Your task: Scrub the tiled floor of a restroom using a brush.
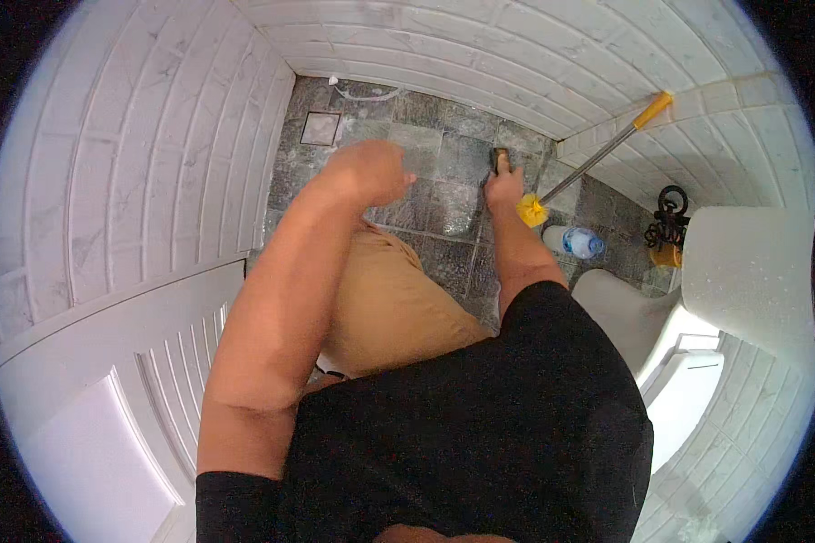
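Observation:
My right hand (504, 186) grips a small dark brush or scrubber (500, 157) flat against the wet grey tiled floor (458, 163). Beside that wrist is the yellow head of a long-handled brush (532, 210), whose metal shaft and orange-yellow grip lean on the tiled wall. My left hand (373, 171) is raised over the floor with its fingers curled; no object shows in it, and part of it is turned from view. A square floor drain cover (321, 128) lies beyond it. Whitish foam or liquid shows on several floor tiles.
A clear plastic bottle with a blue label (583, 243) lies on its side right of my right forearm. A white toilet (618, 305) stands at the right, with a black coiled item (667, 217) behind it. White tiled walls (448, 41) enclose the floor; a white door (122, 380) is at left.

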Action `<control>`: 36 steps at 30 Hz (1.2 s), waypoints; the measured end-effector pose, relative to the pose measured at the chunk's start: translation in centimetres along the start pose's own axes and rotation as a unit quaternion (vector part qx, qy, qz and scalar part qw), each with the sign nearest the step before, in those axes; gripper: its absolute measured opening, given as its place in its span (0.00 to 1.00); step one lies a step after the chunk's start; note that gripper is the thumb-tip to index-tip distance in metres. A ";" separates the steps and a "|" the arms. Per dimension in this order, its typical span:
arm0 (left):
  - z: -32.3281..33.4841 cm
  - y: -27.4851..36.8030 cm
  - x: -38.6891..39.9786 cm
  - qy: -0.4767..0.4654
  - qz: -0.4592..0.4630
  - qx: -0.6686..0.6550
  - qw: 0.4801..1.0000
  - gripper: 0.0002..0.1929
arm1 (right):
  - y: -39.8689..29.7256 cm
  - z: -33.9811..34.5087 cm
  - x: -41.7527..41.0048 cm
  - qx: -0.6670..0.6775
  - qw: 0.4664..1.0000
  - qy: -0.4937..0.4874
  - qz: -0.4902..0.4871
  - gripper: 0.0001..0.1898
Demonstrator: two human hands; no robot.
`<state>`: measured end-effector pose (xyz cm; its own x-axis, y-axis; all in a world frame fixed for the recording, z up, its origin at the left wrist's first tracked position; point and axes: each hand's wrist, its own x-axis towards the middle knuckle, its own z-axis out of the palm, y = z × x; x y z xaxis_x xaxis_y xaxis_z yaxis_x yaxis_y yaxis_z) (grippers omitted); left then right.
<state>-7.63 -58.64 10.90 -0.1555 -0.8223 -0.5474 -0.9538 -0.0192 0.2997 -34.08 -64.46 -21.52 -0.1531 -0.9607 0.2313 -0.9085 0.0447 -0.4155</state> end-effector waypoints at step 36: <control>-0.4 1.8 1.6 -0.036 -0.014 0.026 0.999 0.21 | -2.3 -1.3 4.0 0.124 0.978 -0.099 0.135 0.26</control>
<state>-9.45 -60.24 10.87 -0.1450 -0.7793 -0.6096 -0.9696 -0.0108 0.2445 -33.11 -68.07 -18.47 -0.2738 -0.9584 -0.0812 -0.7189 0.2600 -0.6447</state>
